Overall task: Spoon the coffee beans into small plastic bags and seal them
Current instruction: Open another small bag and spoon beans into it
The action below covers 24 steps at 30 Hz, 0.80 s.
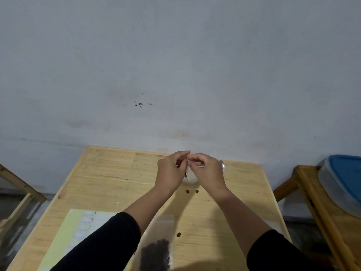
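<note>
Head view: left hand (170, 171) and right hand (207, 170) pinch a small bag (190, 176); its axis unclear.

Black sleeves pushed up the forearms; left hand (170, 173) and right hand (208, 171) bare.

My black sleeves (109, 241) cross a pale, streaky-grained wooden table (117, 177) — dark brown coffee beans (156, 255), pale yellow sticker sheet (64, 237).

You had a clear small plastic bag (190, 176) pinched at its top between both hands above the far table edge, while a second clear bag (159, 249), part-filled with dark coffee beans (156, 255), lay flat nearer you.
</note>
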Available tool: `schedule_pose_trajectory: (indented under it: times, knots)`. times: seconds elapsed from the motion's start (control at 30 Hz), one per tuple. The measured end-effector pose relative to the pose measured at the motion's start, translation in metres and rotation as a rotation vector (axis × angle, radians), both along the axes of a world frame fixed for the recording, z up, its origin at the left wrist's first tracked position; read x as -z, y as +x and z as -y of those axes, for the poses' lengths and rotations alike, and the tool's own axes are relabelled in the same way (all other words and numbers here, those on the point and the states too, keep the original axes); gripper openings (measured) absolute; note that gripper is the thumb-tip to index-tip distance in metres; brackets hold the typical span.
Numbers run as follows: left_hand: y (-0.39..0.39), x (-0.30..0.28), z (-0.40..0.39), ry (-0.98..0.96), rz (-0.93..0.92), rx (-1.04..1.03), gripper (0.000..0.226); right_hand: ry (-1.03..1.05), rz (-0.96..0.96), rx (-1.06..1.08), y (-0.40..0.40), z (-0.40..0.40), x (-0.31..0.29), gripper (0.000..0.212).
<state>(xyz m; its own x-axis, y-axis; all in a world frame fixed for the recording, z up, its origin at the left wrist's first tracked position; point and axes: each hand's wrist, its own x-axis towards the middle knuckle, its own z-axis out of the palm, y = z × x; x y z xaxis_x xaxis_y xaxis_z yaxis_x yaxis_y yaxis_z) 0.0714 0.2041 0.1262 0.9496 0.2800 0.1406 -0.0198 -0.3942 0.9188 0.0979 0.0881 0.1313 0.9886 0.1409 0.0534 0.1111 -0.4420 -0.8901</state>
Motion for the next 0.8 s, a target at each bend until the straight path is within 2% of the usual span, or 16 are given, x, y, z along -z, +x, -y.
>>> schedule_pose_trajectory:
  times: [0.23, 0.37, 0.47, 0.6, 0.67, 0.73, 0.8]
  knots:
    - [0.004, 0.004, 0.002, 0.111, -0.02, -0.005, 0.031, -0.043, -0.078, 0.087, 0.002, -0.002, 0.0, 0.028]
    - [0.005, 0.003, 0.002, 0.14, -0.013, -0.031, 0.034, -0.144, -0.037, 0.092, 0.003, -0.006, -0.005, 0.028]
    - [0.006, 0.004, -0.008, 0.249, 0.016, -0.094, 0.032, -0.216, 0.016, 0.121, 0.003, -0.001, -0.005, 0.03]
    - [0.008, 0.007, -0.016, 0.381, 0.094, -0.048, 0.03, -0.273, -0.002, 0.037, 0.005, -0.004, -0.004, 0.035]
    - [0.006, 0.007, -0.018, 0.342, 0.144, 0.017, 0.032, -0.293, 0.003, -0.014, 0.007, -0.007, -0.003, 0.038]
    - [0.0, 0.007, -0.024, 0.231, 0.177, 0.15, 0.042, -0.284, 0.016, -0.045, 0.006, -0.007, -0.004, 0.038]
    - [-0.005, 0.012, -0.035, 0.214, 0.192, 0.285, 0.072, -0.254, 0.009, -0.064, 0.006, -0.005, -0.003, 0.035]
